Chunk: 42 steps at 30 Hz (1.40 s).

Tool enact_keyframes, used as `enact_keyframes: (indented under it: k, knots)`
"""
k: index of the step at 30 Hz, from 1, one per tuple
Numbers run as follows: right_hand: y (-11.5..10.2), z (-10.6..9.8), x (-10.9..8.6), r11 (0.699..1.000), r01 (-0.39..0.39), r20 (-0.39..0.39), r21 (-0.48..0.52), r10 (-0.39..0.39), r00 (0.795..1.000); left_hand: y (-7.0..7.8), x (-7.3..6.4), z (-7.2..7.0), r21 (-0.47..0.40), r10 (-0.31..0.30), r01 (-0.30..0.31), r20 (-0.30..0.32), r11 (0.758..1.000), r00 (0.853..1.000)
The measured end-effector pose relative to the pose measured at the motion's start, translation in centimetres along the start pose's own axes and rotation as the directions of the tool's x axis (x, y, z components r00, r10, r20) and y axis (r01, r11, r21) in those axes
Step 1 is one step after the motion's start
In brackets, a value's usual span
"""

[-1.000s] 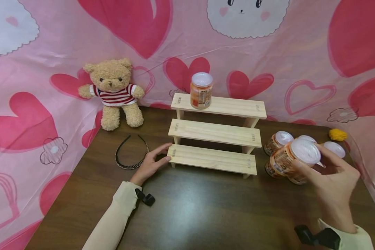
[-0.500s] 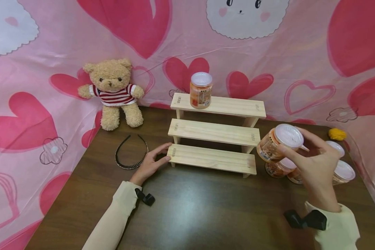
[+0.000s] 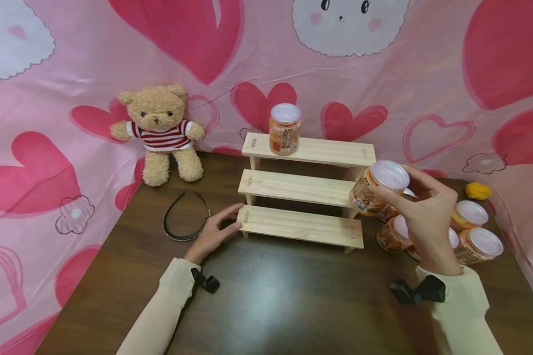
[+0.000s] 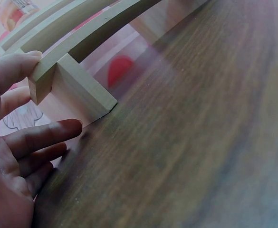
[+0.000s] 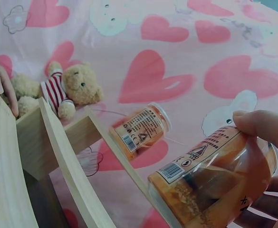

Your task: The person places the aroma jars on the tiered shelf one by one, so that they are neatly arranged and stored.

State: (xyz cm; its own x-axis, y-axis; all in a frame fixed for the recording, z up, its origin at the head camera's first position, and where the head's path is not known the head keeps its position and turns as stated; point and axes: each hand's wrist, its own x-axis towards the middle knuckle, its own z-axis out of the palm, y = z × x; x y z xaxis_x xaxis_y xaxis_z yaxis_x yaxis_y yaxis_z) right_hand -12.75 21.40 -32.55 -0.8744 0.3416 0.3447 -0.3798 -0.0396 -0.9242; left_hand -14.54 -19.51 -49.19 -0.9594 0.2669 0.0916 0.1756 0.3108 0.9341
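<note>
My right hand grips a jar of orange fruit pieces with a white lid, thumb and fingers on opposite sides. The jar is tilted and overlaps the right end of the middle step in the head view. My left hand holds the left end of the lowest step of a three-step wooden shelf, thumb at its front corner and index finger toward its back edge. In the left wrist view, the other fingers extend loosely below the board. A similar jar stands upright on the top step's left part.
Several more jars are grouped on the dark wooden table right of the shelf, partly hidden by my right hand. A yellow ball-like object lies behind them. A teddy bear and a headband are at left.
My right hand has lifted the jar from above the group on the right and carried it left and upward to the middle step's right end. The left hand stays at the shelf.
</note>
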Motion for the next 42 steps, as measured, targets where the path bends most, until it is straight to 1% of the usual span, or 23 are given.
enact_keyframes:
  k: [4, 8, 11, 13, 21, 28, 33, 37, 42]
  knots:
    - [0.0, 0.7, 0.5, 0.999, -0.033, -0.002, -0.041, 0.033, 0.999, 0.1, -0.1, -0.1, 0.0, -0.003, 0.003, 0.005, 1.0, 1.0]
    - [0.0, 1.4, 1.0, 0.997, -0.027, 0.008, -0.078, 0.028, 1.0, 0.0, 0.0, 0.0, 0.003, 0.0, 0.0, 0.006, 1.0, 1.0]
    - [0.0, 1.8, 1.4, 0.997, -0.021, 0.02, -0.078, 0.023, 1.0, 0.0, 0.0, 0.0, 0.007, 0.004, -0.004, 0.006, 1.0, 1.0]
    - [-0.1, 2.1, 1.7, 0.997, -0.032, 0.024, -0.072, 0.033, 0.999, 0.0, 0.1, 0.1, 0.01, 0.003, -0.004, 0.005, 1.0, 1.0]
    - [-0.2, 3.5, 2.8, 0.992, -0.051, 0.036, -0.113, 0.056, 0.998, 0.1, 0.1, 0.1, 0.005, 0.006, -0.006, 0.001, 1.0, 1.0]
    - [-0.3, 5.0, 3.9, 0.998, -0.039, 0.062, -0.056, 0.043, 0.997, -0.1, 0.0, 0.0, -0.002, -0.001, 0.001, 0.004, 1.0, 1.0]
    - [-0.3, 6.0, 4.6, 0.997, -0.043, 0.076, -0.069, 0.048, 0.996, -0.3, 0.1, 0.0, 0.003, 0.0, 0.0, 0.007, 1.0, 1.0]
    - [-0.2, 6.6, 5.1, 0.997, -0.026, 0.09, -0.078, 0.033, 0.995, -0.3, 0.1, 0.0, 0.001, 0.001, -0.001, 0.008, 1.0, 1.0]
    - [-0.1, 7.4, 5.7, 0.99, -0.009, 0.093, -0.14, 0.023, 0.995, -0.3, 0.1, 0.0, 0.0, 0.002, -0.002, 0.009, 1.0, 1.0]
